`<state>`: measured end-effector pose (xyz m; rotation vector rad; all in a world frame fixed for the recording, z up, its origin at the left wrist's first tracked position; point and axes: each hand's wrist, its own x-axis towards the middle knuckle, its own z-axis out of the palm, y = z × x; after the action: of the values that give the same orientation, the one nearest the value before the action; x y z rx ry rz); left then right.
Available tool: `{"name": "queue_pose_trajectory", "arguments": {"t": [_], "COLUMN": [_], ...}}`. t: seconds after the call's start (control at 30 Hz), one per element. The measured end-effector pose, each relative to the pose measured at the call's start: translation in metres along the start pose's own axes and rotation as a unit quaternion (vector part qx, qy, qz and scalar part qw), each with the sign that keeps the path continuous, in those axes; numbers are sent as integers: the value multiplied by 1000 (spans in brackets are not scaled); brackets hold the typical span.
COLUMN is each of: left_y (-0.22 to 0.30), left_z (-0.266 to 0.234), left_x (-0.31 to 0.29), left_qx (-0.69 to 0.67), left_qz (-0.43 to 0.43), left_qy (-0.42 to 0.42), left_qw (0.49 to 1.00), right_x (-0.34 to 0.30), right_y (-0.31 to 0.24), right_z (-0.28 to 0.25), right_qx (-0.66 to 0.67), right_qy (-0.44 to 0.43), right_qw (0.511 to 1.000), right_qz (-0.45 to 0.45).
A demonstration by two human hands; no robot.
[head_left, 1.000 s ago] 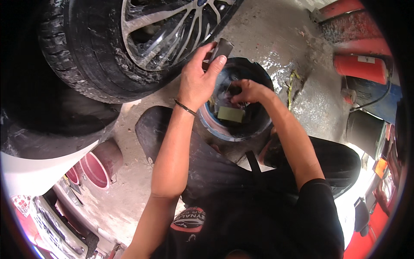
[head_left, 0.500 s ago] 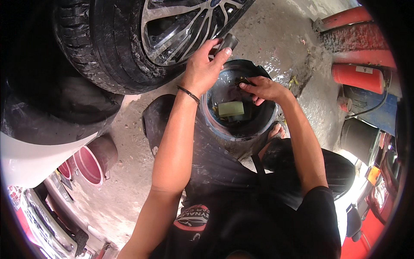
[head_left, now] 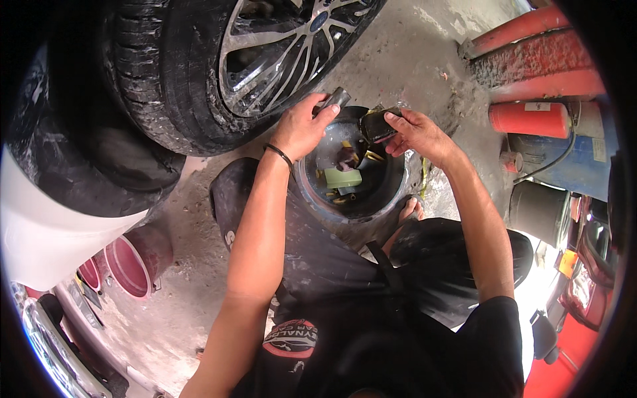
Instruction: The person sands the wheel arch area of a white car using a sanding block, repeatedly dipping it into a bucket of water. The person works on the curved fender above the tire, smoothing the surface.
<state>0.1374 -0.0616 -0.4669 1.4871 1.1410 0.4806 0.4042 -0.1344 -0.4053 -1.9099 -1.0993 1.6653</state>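
My left hand (head_left: 300,127) is closed around a dark grey block (head_left: 339,98) with rounded sides, above the left rim of a black tub (head_left: 306,192). Pinched in my right hand (head_left: 419,138) is a dark, flat, wet-looking rectangular piece (head_left: 377,127) with yellowish edges, raised over the tub's far right side. Water stands in the tub. A pale green block (head_left: 342,178) and several small yellow and dark scraps (head_left: 373,156) lie or float in it.
A car wheel (head_left: 192,73) stands close at the far left, beside a white car panel (head_left: 60,225). Pinkish buckets (head_left: 133,265) are at left. On the right are a red fire extinguisher (head_left: 531,118), a blue container (head_left: 564,162) and a dark bucket (head_left: 539,211).
My right hand has risen from inside the tub with the dark flat piece. My left hand, still gripping the grey block, is slightly lower in view. The view has shifted.
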Motion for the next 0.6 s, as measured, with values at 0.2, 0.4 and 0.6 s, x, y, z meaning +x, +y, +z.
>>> {"name": "queue_pose_trajectory", "arguments": {"t": [0.2, 0.4, 0.6], "left_y": [-10, 21, 25], "left_z": [3, 3, 0], "left_x": [13, -2, -6], "left_qx": [13, -84, -59], "left_qz": [68, 17, 1], "left_qy": [66, 73, 51], "left_qw": [995, 994, 997], "right_x": [10, 62, 121], "right_y": [33, 75, 128], "right_z": [45, 120, 136], "right_qx": [-549, -402, -495], "right_qy": [204, -163, -213], "right_qw": [774, 849, 823], "right_qz": [-241, -301, -179]}}
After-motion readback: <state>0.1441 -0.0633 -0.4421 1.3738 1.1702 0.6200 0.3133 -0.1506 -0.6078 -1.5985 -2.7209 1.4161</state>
